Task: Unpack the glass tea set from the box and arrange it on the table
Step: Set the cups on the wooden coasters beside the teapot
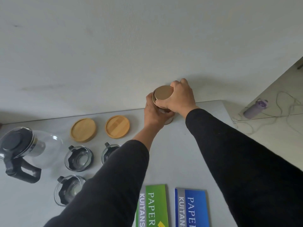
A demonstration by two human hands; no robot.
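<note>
At the table's (188,154) far edge, against the white wall (131,46), stands a jar (163,99) with a round gold lid, and both hands are on it. Left hand (154,112) wraps its curled fingers round the jar's side from the near left. Right hand (178,95) comes over from the right, thumb and fingers curled round the rim of the lid. Both arms wear black sleeves (237,161) that reach in from the near edge of the picture.

Left of the jar, two round wooden coasters (83,129) lie flat side by side near the wall, apart from each other and from the jar. Nearer than the coasters stand three glass cups with black holders: one (78,158) just below the left coaster, one (109,152) to its right and partly hidden by the left sleeve, and one (68,190) nearer still. Far left of the jar, beside the cups, stands a glass teapot (31,149) with a black lid and black handle, the handle pointing toward the near edge.

Well nearer than the jar, between the two sleeves, lie two flat booklets side by side: a green one (155,207) and a blue one (191,208), both printed PAPER.

Right of the jar, beyond the table's end, a purple bottle (255,108) lies on the floor among a loose pale cord (282,104).
</note>
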